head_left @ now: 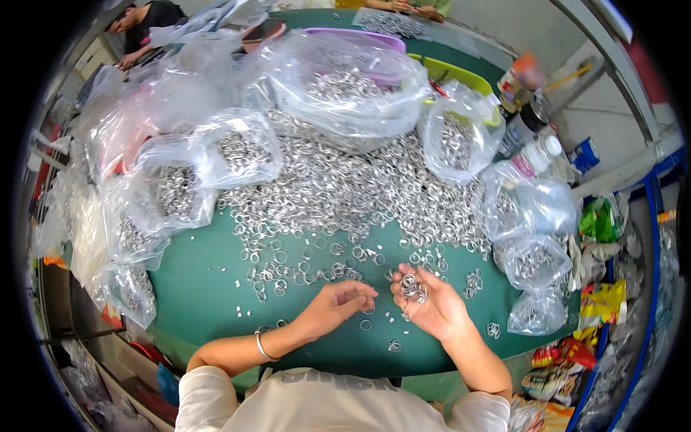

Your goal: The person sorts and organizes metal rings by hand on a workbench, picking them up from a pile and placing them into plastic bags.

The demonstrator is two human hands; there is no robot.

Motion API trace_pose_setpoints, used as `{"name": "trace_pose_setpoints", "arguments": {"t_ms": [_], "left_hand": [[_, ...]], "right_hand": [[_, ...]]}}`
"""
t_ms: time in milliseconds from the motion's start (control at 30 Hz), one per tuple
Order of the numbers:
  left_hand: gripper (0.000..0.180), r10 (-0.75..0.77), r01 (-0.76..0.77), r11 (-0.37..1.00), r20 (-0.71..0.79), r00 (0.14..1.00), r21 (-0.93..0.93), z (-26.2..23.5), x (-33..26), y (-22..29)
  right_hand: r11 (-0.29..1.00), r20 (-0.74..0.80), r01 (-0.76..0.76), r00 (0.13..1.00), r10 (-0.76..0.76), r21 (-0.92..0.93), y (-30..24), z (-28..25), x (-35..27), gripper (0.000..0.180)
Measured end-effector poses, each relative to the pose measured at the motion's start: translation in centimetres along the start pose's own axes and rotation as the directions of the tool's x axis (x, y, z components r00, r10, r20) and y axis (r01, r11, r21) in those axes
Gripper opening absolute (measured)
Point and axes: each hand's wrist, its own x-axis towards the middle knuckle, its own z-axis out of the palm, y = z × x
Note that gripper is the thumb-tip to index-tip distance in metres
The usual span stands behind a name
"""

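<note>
Hundreds of small silver metal rings (345,191) lie heaped across the middle of the green tabletop (201,288), thinning out into scattered single rings toward the lower centre of the frame. The right hand (428,302) sits palm up at lower centre right, fingers (403,275) loosely curled and half open around a small cluster of rings (412,286) resting in the palm. The left hand (338,302), just beside it at lower centre, hangs palm down with its fingertips drawn together over the tabletop; they may be pinching a single ring, but it is too small to tell. A thin bangle (263,348) circles the left wrist. Clear plastic bags (345,83) holding more rings crowd the upper centre, the left side and the right side of the frame. Bottles (529,108) stand at upper right, and coloured wrappers (601,302) pile up along the right edge. Another person's hands (410,9) show at the top edge.
</note>
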Motion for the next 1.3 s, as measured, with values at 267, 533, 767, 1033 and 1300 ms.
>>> {"name": "trace_pose_setpoints", "arguments": {"t_ms": [267,533,767,1033,1300], "left_hand": [[0.019,0.165,-0.163,0.986,-0.132,0.977,0.028,-2.5,-3.2,-0.6],[0.018,0.167,-0.171,0.985,-0.249,0.954,0.006,-4.7,-6.3,-1.2],[0.020,0.210,-0.216,0.976,-0.257,0.943,0.005,-6.2,-8.2,-1.5],[0.028,0.555,-0.244,0.752,-0.387,0.736,0.613,-11.4,-8.4,0.7],[0.040,0.626,0.021,0.284,-0.202,0.753,0.958,-12.2,-9.0,-0.1]], "right_hand": [[0.899,0.592,0.423,0.755,-0.280,-0.114,-5.5,15.9,0.6,0.024],[0.761,0.547,0.402,0.834,-0.075,-0.509,4.6,22.0,6.0,0.028],[0.953,0.434,0.051,0.897,0.088,-0.299,5.9,26.4,15.1,0.062],[0.202,0.578,0.603,0.797,-0.173,-0.772,7.1,20.5,10.6,0.047],[-0.769,0.729,0.440,0.683,-0.049,-0.464,10.3,6.4,9.3,0.036]]}}
